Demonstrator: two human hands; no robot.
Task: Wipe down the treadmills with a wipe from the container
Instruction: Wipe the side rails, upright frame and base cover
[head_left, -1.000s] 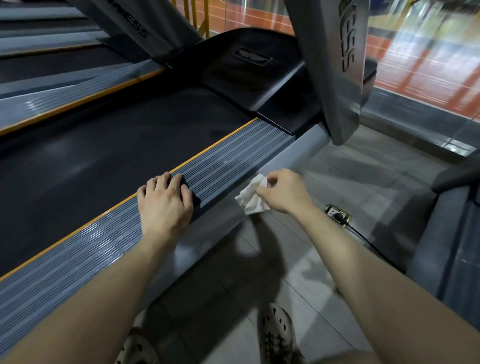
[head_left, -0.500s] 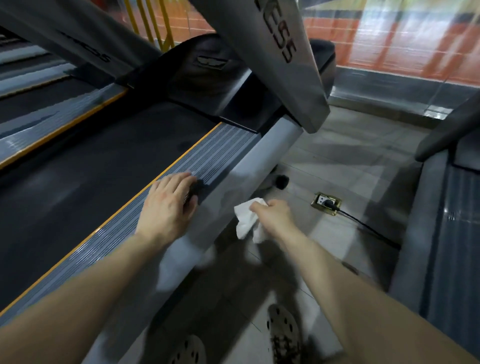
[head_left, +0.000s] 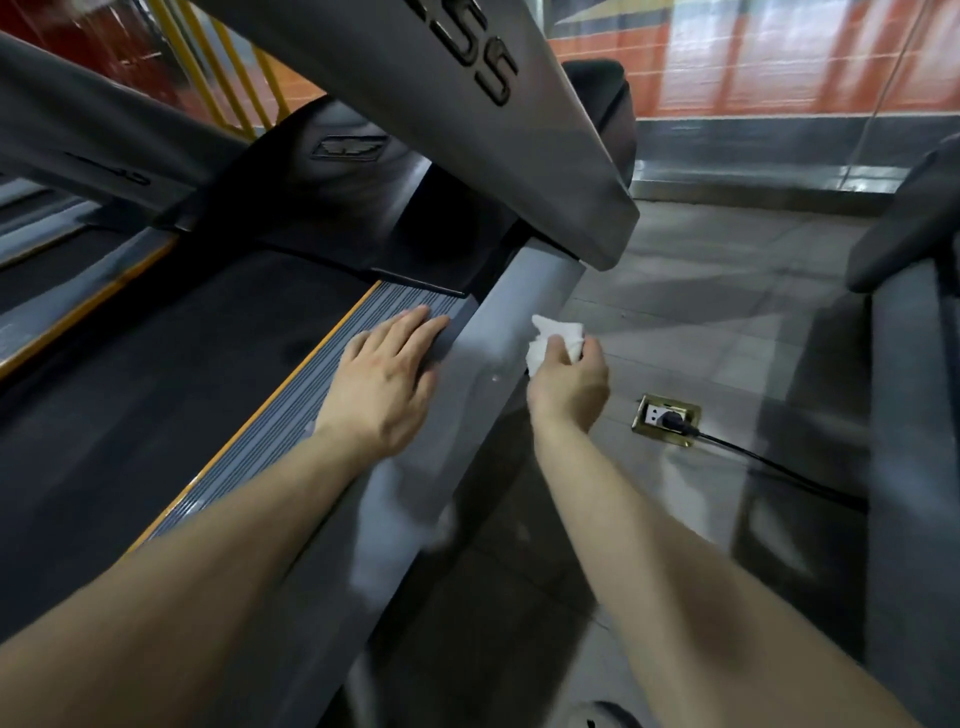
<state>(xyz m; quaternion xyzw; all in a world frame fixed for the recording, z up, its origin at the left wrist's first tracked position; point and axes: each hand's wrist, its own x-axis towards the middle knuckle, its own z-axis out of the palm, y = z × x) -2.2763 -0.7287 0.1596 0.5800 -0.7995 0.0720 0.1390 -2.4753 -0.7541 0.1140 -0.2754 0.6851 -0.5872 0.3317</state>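
Note:
The treadmill (head_left: 156, 374) fills the left of the view, with a black belt, a ribbed grey side rail (head_left: 291, 415) edged in orange, and a smooth grey outer side panel (head_left: 498, 332). My left hand (head_left: 384, 379) lies flat on the ribbed rail near its front end, fingers straight. My right hand (head_left: 569, 384) grips a crumpled white wipe (head_left: 553, 338) held against the outer side panel, just below the slanted grey upright (head_left: 467, 114). The wipe container is not in view.
A brass floor socket (head_left: 666, 420) with a black plug and cable lies on the grey tiled floor right of my right hand. A second treadmill's frame (head_left: 914, 415) stands at the right edge. A yellow railing (head_left: 228, 73) and a glass wall are behind.
Both hands have slid forward along the treadmill toward its front. The wipe has travelled along the side panel, and my head has moved closer to the upright.

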